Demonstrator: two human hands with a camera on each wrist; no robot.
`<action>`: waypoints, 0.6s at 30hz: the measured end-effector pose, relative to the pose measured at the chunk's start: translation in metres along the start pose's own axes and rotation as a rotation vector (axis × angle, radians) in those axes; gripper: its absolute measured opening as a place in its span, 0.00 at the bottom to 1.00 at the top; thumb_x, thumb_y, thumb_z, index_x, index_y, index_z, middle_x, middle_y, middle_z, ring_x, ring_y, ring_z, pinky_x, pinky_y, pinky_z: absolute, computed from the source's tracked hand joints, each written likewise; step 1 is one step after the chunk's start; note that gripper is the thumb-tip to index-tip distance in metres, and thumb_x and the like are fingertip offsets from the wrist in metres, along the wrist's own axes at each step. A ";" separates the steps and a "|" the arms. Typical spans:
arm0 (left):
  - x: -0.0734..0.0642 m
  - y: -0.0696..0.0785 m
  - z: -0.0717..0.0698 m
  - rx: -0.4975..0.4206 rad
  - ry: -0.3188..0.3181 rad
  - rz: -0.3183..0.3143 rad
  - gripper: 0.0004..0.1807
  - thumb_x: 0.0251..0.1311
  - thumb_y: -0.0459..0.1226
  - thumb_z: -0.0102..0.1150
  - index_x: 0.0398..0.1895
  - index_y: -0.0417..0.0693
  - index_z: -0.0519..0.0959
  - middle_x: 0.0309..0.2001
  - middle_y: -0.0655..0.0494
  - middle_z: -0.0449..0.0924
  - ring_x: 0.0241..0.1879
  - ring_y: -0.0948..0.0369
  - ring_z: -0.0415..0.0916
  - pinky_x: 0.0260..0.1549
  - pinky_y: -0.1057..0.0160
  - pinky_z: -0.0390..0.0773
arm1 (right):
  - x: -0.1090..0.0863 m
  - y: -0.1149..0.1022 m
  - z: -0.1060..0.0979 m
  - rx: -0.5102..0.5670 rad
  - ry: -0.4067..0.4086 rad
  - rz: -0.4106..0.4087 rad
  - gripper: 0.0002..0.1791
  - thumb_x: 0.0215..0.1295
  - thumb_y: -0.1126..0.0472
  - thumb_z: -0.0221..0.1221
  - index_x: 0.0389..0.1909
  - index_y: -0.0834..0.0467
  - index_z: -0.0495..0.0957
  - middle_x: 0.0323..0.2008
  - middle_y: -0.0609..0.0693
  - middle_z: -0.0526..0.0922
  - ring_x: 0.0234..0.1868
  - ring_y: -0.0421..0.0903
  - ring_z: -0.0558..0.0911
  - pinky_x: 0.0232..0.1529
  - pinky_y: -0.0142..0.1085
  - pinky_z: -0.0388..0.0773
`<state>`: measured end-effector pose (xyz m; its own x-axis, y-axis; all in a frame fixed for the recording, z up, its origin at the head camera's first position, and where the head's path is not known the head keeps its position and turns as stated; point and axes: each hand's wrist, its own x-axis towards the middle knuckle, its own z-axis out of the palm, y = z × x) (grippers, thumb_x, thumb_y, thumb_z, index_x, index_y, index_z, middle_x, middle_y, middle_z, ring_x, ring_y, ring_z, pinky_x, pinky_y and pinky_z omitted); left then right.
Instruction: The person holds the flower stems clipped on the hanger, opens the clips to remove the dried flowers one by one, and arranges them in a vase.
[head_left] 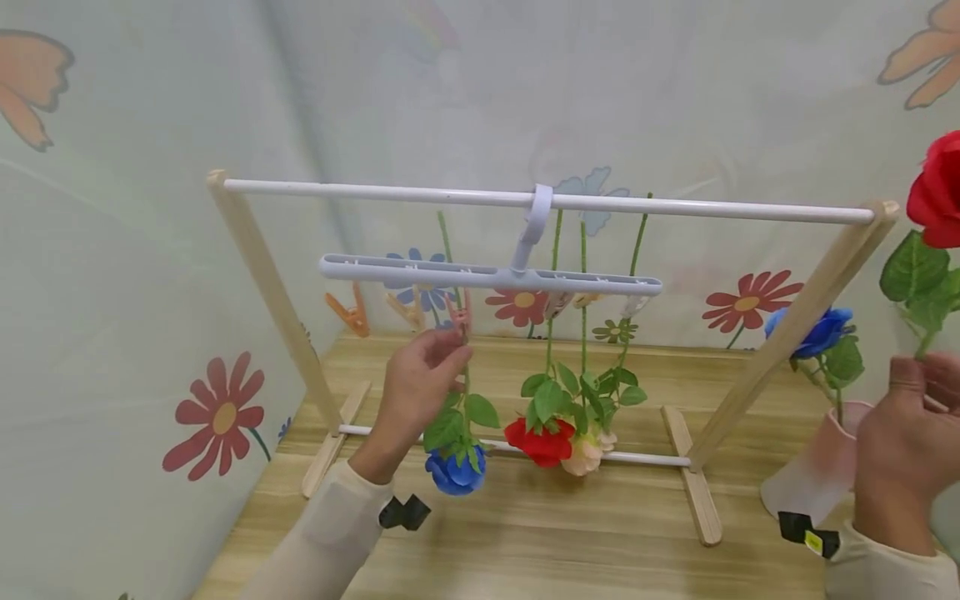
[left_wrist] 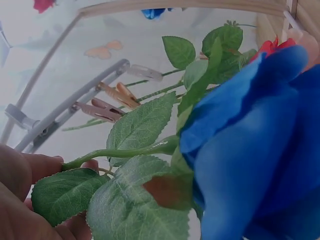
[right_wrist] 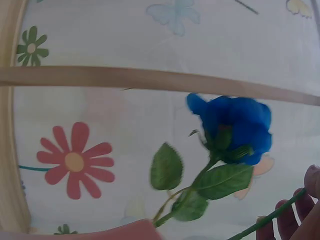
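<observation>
The left hand pinches the stem of the upside-down blue flower near the pink clip, toward the desk's left edge. Best hold it straight and still. The right hand grips a red flower, high up on the desk's right side.

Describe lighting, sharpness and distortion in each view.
Head view: bright, with soft, faint shadows on the tabletop; left wrist view: the held blue rose large and somewhat soft, its leaves showing veins; right wrist view: dimmer, the wooden post bowing slightly.
</observation>
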<state>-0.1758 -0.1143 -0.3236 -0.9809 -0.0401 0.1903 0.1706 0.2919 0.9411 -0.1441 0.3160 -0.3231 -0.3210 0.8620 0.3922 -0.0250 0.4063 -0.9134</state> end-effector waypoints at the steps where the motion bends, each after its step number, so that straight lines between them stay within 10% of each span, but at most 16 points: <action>1: 0.000 0.000 0.000 0.006 0.003 0.000 0.17 0.69 0.41 0.62 0.57 0.43 0.80 0.51 0.46 0.85 0.45 0.52 0.84 0.35 0.58 0.88 | 0.001 0.004 0.001 -0.001 0.002 -0.002 0.09 0.75 0.47 0.55 0.52 0.33 0.78 0.37 0.18 0.67 0.44 0.19 0.66 0.55 0.22 0.67; 18: 0.002 0.000 -0.002 0.066 0.026 -0.019 0.15 0.69 0.43 0.63 0.54 0.47 0.81 0.48 0.49 0.85 0.39 0.55 0.85 0.35 0.55 0.89 | 0.006 0.049 -0.005 -0.140 -0.039 0.103 0.14 0.79 0.49 0.48 0.60 0.34 0.72 0.38 0.19 0.63 0.42 0.17 0.64 0.56 0.22 0.66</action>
<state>-0.1773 -0.1167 -0.3228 -0.9810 -0.0704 0.1807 0.1449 0.3530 0.9243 -0.1424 0.3425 -0.3652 -0.3518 0.8900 0.2901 0.1410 0.3567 -0.9235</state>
